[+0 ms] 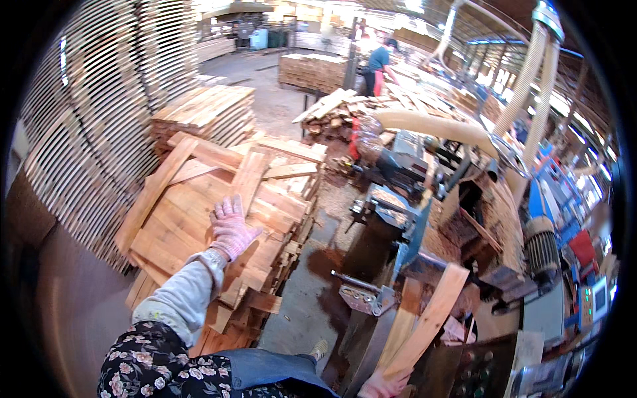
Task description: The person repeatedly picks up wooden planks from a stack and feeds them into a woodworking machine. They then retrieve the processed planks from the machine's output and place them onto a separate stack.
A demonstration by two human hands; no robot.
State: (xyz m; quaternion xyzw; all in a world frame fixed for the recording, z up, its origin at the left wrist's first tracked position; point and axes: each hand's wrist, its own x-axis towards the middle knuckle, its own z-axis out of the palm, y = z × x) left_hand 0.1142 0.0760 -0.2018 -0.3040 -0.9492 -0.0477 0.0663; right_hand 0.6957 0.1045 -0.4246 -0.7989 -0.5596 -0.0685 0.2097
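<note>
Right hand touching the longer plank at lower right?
Touching. The head view shows the gloved right hand gripping the longer plank at its near end, with no visible gap.

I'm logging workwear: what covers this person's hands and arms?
The left hand wears a pale pink glove; that arm has a light grey sleeve and black floral fabric above. The right hand seems gloved in pink too; that arm isn't visible.

Grey floor (302, 312) — scattered sawdust (342, 229), board stack (192, 215) — loose planks (159, 192) atop
</note>
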